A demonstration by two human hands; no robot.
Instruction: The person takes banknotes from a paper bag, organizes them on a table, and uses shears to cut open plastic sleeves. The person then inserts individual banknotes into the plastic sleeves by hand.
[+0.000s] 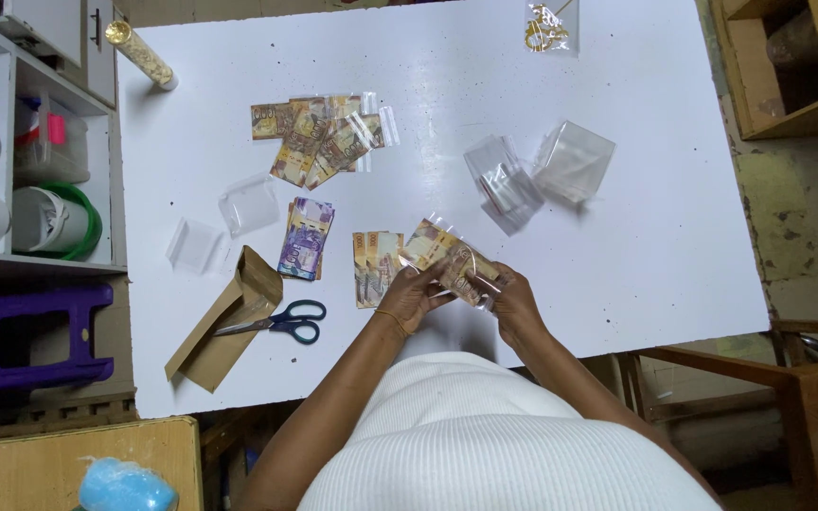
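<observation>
Both hands, left hand (416,295) and right hand (508,295), grip bagged banknotes (447,257) mid-packing over white table (655,237); likely sealing the bag next.

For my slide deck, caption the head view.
Both hands hold a clear bag of banknotes over a white table.

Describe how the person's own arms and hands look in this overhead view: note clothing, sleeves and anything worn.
Both arms are bare from wrist to above the elbow, with no sleeves in view. The left hand has a thin band at its wrist; the right hand shows no gloves or wristwear. A white ribbed garment covers the body below.
</observation>
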